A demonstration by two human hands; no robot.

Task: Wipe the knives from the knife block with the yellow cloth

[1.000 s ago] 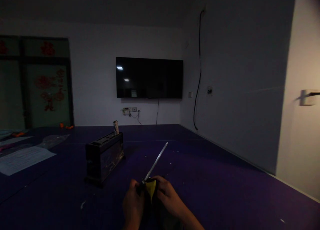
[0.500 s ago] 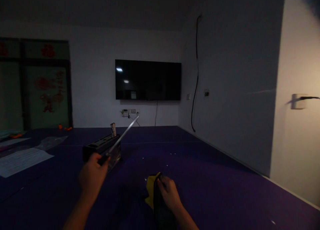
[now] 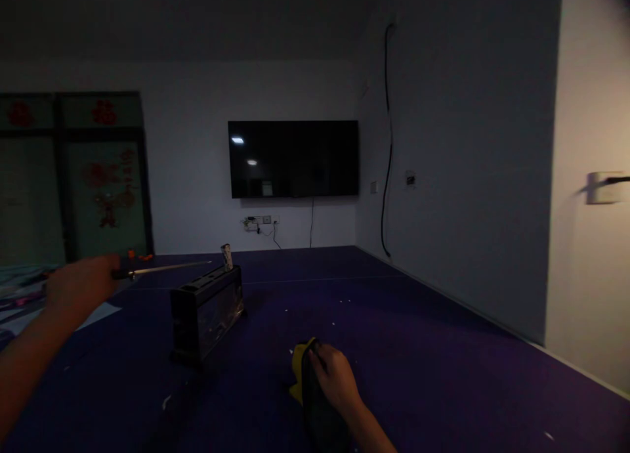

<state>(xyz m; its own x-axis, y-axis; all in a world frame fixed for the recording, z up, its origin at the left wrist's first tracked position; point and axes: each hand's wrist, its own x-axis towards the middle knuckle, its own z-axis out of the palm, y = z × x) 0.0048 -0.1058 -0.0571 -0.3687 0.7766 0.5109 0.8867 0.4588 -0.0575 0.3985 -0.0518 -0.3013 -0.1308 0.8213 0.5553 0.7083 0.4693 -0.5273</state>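
My left hand is raised at the left, closed round the dark handle of a long thin metal rod, like a sharpening steel, which points right toward the dark knife block. The rod's tip hangs just above the block's top. One patterned handle sticks up from the block's far end. My right hand rests low on the purple surface, its fingers closed on a yellow and dark cloth.
A dark television hangs on the far wall, with sockets and a cable below it. Paper sheets and small orange things lie at the far left. A wall runs close along the right side. The room is dim.
My left hand took the rod away from the cloth and swung it up and far to the left, over the knife block. My right hand stayed down on the cloth.
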